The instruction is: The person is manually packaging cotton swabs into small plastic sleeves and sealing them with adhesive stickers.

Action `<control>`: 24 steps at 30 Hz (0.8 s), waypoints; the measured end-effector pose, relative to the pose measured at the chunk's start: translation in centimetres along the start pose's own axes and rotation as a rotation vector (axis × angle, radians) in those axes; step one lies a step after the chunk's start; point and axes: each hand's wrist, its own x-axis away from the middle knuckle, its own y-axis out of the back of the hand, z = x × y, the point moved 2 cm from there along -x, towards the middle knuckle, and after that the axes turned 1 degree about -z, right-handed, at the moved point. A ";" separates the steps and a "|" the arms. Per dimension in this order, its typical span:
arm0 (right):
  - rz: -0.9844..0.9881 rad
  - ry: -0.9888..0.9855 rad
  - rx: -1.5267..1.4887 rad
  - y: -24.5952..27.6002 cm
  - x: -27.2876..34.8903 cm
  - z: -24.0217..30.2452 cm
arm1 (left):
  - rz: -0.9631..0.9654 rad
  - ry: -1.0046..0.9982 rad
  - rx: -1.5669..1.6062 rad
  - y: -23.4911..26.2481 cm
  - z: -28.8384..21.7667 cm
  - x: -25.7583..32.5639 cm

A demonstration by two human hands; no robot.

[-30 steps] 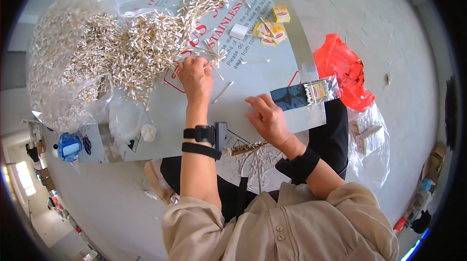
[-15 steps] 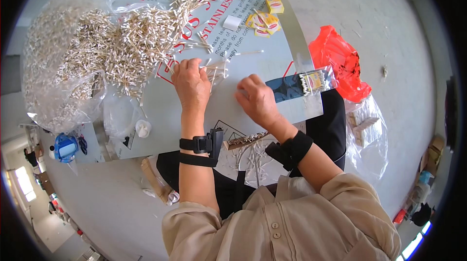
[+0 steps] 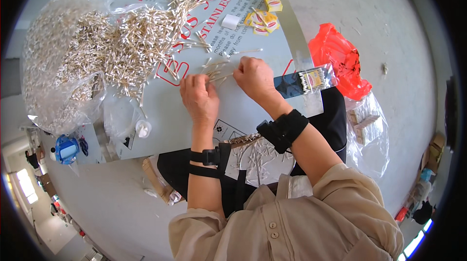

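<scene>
On the sheet-covered table, a small loose group of cotton swabs (image 3: 217, 72) lies between my hands. My left hand (image 3: 199, 98) is curled at their left side, and swab sticks come out from its fingertips. At their right side my right hand (image 3: 256, 80) is closed in a pinch; its fingertips face away, so what they hold is hidden. Beyond my left hand spreads a big heap of cotton swabs (image 3: 141, 37), spilling from a clear plastic bag (image 3: 41, 61). To the right of my right hand lies a flat clear pack (image 3: 314, 81) of swabs with a yellow card.
Yellow cards (image 3: 262, 22), a small yellow box (image 3: 273, 3) and a white piece (image 3: 230, 22) lie at the far side. A red plastic bag (image 3: 335, 61) hangs past the right edge. A blue-and-white object (image 3: 65, 149) sits at left. Below, a container of swabs (image 3: 258, 159) stands near my lap.
My left hand has drawn nearer to me and slightly right. My right hand has moved away from me, up to the loose swabs, and closed more tightly.
</scene>
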 end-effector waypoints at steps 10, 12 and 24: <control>0.020 0.161 0.056 2.3 3.6 -1.9 | 0.094 -0.003 0.029 -2.5 0.1 -4.4; 0.030 0.174 0.066 2.7 4.7 -2.2 | 0.078 0.010 0.051 -2.8 0.8 -4.9; 0.054 0.379 -0.082 3.3 2.9 -1.9 | -0.131 -0.022 0.064 0.9 0.0 -0.2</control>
